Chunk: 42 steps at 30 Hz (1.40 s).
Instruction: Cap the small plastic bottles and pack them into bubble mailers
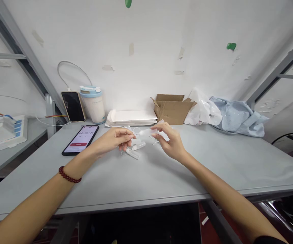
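Note:
Near the middle of the table, my right hand [170,140] grips a small translucent white bottle [145,132] between thumb and fingers. The bottle lies roughly level, its narrow end pointing left. My left hand [122,138] is closed in a pinch right by that narrow end; what sits between its fingertips is too small to make out. Below the hands, a similar small white bottle [138,146] and another small bottle [132,154] lie on the table. Thin white loops show around them, and more small white pieces behind are partly hidden by my fingers.
On the left are a phone showing a timer [82,139], a second phone [73,105] propped on its cable, and a cup [93,105]. Along the wall stand stacked white envelopes [133,118], an open cardboard box [174,112], a plastic bag [203,108] and blue cloth [240,115].

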Available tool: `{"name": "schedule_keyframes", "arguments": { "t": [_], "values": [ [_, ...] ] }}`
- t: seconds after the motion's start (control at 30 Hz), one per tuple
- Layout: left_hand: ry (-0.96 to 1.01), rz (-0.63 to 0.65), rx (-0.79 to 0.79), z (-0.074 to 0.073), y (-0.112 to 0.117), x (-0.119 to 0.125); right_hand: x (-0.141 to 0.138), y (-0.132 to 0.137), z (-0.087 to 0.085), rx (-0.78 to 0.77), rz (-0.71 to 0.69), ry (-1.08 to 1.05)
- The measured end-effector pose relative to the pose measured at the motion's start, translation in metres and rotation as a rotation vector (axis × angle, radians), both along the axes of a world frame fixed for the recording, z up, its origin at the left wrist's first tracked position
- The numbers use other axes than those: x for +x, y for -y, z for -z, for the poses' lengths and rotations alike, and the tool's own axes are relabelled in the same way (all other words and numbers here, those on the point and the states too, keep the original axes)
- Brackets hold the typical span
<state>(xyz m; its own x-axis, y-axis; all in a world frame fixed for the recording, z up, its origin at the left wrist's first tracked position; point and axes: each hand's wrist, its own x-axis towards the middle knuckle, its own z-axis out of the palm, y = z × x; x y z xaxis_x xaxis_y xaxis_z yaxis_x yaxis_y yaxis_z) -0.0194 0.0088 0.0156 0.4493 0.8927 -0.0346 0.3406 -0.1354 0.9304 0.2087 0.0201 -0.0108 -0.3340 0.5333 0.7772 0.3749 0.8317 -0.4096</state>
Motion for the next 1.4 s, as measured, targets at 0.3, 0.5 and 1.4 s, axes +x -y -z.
{"name": "schedule_keyframes", "arguments": {
  "t": [0.3, 0.5, 1.4],
  "values": [
    [0.016, -0.01, -0.018, -0.001, 0.001, -0.001, 0.0, 0.0, -0.001, -0.004, 0.001, 0.005],
    [-0.007, 0.001, -0.004, 0.0, 0.0, 0.003, -0.001, -0.001, 0.004, 0.039, -0.001, 0.009],
    [0.143, 0.005, -0.106, 0.012, -0.004, 0.005, -0.006, -0.002, 0.018, 0.052, -0.003, -0.014]
  ]
}}
